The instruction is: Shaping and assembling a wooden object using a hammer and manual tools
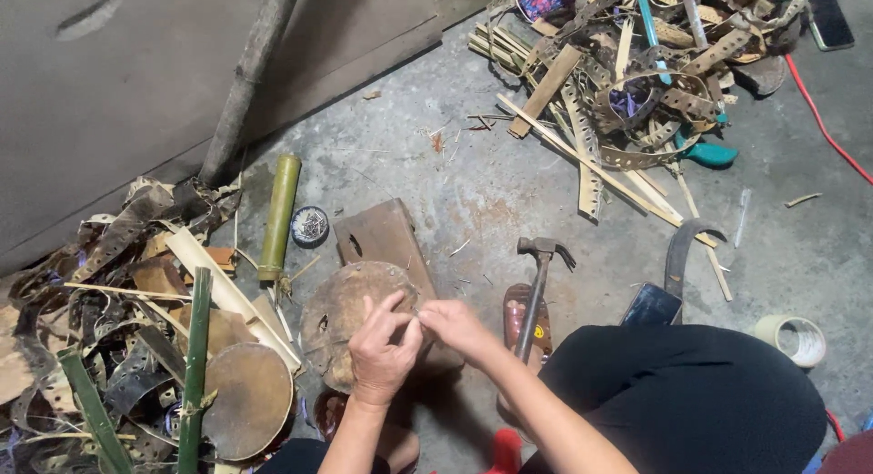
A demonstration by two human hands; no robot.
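- The left hand (382,351) and right hand (455,327) pinch closed together on something too small to tell, over the round disc (350,306) on the wooden block (382,237).
- It could slip from so slight a grip.
- At three o'clock, a hammer (536,287) lies close.
- At one o'clock, strips (637,83) pile up.

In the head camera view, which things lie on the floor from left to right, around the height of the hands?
Round brown disc → left hand → right hand → hammer → dark phone → roll of tape.
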